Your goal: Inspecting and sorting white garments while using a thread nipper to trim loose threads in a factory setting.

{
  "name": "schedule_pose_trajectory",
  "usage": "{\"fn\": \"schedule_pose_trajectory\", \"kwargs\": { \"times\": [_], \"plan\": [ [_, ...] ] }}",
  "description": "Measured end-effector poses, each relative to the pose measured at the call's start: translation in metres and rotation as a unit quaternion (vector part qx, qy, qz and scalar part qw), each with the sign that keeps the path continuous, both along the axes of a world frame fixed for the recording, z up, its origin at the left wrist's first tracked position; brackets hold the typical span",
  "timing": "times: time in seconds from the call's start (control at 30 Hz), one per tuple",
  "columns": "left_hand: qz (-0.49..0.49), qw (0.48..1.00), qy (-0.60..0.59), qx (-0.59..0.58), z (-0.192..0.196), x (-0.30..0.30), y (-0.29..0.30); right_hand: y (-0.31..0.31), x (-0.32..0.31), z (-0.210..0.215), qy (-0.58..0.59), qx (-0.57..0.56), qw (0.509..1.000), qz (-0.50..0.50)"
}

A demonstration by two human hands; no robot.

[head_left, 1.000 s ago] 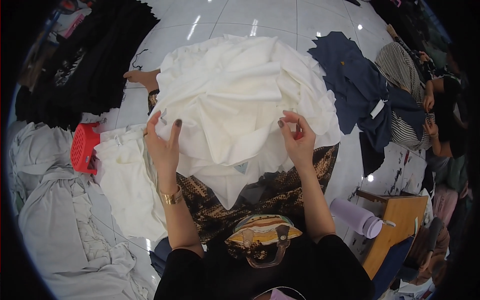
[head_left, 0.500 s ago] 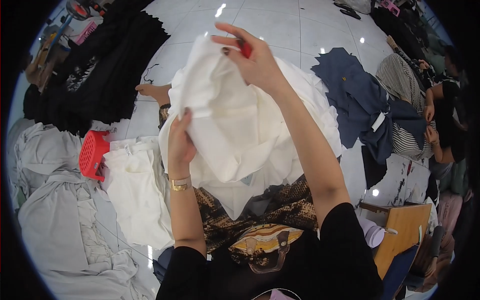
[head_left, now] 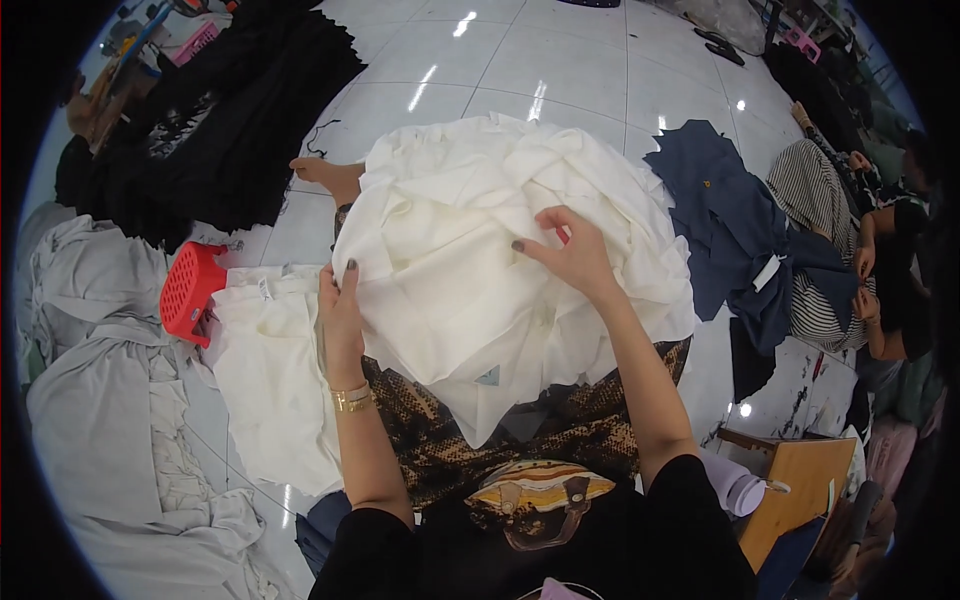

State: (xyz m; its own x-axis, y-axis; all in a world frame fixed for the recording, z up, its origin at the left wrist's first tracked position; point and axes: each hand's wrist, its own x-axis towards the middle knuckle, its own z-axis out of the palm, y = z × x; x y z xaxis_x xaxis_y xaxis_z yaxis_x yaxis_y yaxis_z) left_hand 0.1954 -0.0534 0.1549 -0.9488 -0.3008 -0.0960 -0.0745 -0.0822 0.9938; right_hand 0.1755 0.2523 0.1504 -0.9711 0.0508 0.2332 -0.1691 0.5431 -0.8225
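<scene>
A large heap of white cloth [head_left: 470, 240] lies spread over my lap, with loose folds and a pointed corner hanging toward me. My left hand [head_left: 341, 325] grips the cloth's left edge, thumb on top. Above the right part of the heap is my right hand [head_left: 582, 262], its thumb and forefinger apart near the cloth. A small red object [head_left: 562, 235] is tucked in that hand; most of it is hidden by the fingers, so its kind is unclear. A small grey-blue patch [head_left: 488, 376] shows on the cloth near its front corner.
Folded white garments [head_left: 275, 390] and a red plastic stool [head_left: 192, 293] are at my left, beside grey cloth [head_left: 100, 400]. Black cloth [head_left: 220, 120] lies far left. Dark blue garments [head_left: 705, 215] are at right, near another person's hands [head_left: 866, 280]. A wooden board [head_left: 800, 490] stands near right.
The lifted white cloth has come down onto the heap. My right hand has moved down and to the right, away from the raised edge; my left hand has shifted slightly left and down.
</scene>
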Motion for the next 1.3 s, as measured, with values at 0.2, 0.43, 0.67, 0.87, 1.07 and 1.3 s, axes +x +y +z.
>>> {"fn": "schedule_pose_trajectory", "kwargs": {
  "times": [0.2,0.43,0.67,0.87,1.07,1.3],
  "plan": [
    [0.092,0.995,-0.012,0.035,0.020,-0.025,0.001,0.025,-0.010,0.021,0.078,-0.028,0.984,-0.156],
    [0.045,0.974,0.222,0.000,0.118,-0.106,-0.051,0.072,-0.050,0.140,0.151,-0.230,0.948,-0.158],
    [0.025,0.911,0.410,-0.034,0.274,-0.160,-0.043,0.076,-0.075,0.294,0.434,-0.249,0.858,-0.112],
    [-0.020,0.858,0.439,-0.265,0.238,-0.080,-0.028,0.111,0.010,0.245,0.453,-0.108,0.867,-0.176],
    [-0.289,0.875,0.088,-0.379,0.083,0.027,-0.026,0.103,0.089,0.057,0.194,-0.127,0.952,-0.199],
    [-0.150,0.907,0.053,-0.389,0.045,0.080,0.009,0.093,0.129,-0.016,-0.027,-0.197,0.930,-0.309]
  ]
}}
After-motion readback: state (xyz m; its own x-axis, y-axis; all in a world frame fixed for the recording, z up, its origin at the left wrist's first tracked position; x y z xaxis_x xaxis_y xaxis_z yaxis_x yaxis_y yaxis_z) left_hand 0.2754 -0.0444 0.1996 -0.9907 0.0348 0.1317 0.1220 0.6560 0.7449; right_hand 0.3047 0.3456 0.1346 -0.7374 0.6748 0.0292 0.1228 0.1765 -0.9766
